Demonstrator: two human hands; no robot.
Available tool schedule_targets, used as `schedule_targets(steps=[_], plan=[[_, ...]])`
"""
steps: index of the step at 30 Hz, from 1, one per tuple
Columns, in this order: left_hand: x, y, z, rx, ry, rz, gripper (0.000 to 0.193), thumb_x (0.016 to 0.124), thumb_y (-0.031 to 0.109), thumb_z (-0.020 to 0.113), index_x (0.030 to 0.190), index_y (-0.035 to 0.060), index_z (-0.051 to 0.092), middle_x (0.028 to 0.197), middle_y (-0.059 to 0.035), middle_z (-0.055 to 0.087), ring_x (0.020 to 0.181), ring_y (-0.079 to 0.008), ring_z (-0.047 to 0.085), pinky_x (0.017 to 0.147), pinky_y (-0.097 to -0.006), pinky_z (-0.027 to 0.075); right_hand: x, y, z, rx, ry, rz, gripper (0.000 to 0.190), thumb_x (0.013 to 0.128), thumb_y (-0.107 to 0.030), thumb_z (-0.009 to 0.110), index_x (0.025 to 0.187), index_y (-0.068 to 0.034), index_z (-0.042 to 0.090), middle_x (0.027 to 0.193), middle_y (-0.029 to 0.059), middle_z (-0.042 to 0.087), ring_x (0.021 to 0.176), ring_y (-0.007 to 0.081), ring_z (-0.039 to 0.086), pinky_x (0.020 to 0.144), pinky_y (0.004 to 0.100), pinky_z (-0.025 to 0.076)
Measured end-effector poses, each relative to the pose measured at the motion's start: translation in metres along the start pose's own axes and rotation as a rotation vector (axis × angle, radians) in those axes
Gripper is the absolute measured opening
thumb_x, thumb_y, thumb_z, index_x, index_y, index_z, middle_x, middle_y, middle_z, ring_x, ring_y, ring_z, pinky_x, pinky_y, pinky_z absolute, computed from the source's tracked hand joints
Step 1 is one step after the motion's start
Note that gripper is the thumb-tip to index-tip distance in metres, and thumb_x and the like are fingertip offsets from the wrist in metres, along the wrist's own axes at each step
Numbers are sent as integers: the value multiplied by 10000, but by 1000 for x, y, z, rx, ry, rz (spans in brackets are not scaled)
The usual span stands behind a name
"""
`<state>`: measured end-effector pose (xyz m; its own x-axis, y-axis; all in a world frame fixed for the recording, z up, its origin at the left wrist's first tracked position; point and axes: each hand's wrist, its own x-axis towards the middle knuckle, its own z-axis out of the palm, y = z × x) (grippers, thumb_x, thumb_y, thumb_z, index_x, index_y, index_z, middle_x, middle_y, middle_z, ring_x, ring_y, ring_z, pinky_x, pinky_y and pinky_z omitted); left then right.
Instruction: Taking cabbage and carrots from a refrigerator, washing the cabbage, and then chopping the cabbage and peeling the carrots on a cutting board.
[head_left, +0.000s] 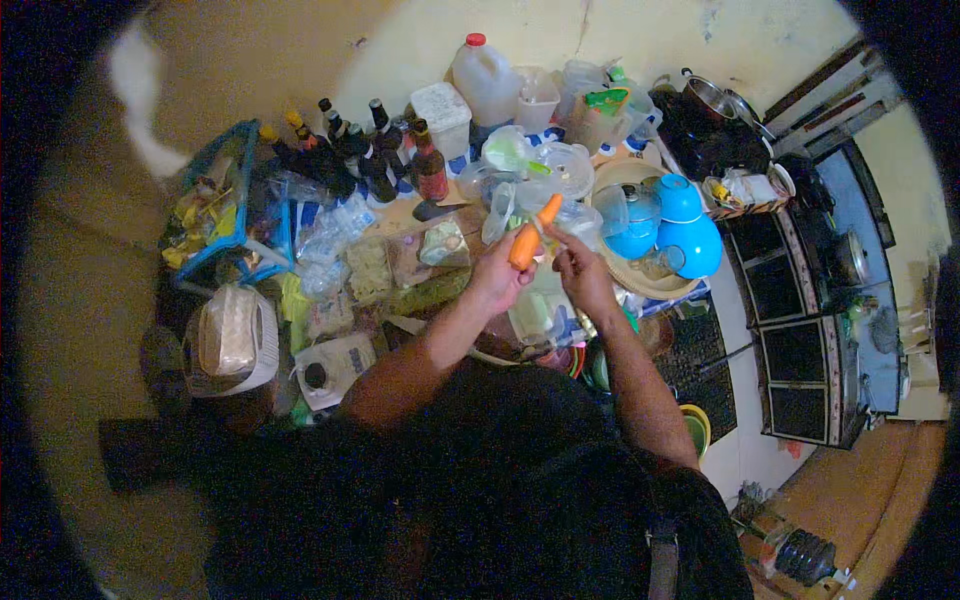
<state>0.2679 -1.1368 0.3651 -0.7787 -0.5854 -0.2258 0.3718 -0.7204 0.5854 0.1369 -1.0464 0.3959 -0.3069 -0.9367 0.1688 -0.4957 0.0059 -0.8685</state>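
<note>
My left hand (493, 279) grips an orange carrot (526, 249) by its thick lower end, with the tip slanting up and to the right. Close beside the carrot is my right hand (586, 276), its index finger reaching toward the middle. A pale, thin strip crosses the carrot there; whether it is a blade held in the right hand is too small to tell. Beyond the carrot lie clear plastic containers (571, 217). Under my hands, a pale green-white package (534, 315) rests near the table's front edge.
Dark glass bottles (431, 169) and a red-capped plastic jug (484, 82) stand along the wall. Blue bowls (688, 244) sit on a round woven tray (637, 289) at right. A blue basket (240, 195), bagged goods (367, 270) and a white container (334, 367) crowd the left.
</note>
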Motion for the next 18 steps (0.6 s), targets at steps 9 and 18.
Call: schedule_targets(steps=[9, 18], plan=[[2, 3, -5, -38, 90, -21, 398, 939, 396, 318, 1196, 118, 442, 848, -62, 560, 573, -132, 465, 492, -229, 365, 31, 3, -17, -19, 98, 27, 341, 876, -82, 487, 1212, -137, 507, 660, 40, 578, 554, 90, 500, 549, 255, 445], [1, -1, 2, 48, -34, 30, 350, 880, 402, 464, 1082, 116, 468, 799, -14, 523, 577, -106, 456, 477, -225, 340, 28, -3, -12, -182, 10, 9, 362, 868, -72, 478, 1223, -136, 498, 625, 65, 541, 559, 112, 500, 552, 274, 440]])
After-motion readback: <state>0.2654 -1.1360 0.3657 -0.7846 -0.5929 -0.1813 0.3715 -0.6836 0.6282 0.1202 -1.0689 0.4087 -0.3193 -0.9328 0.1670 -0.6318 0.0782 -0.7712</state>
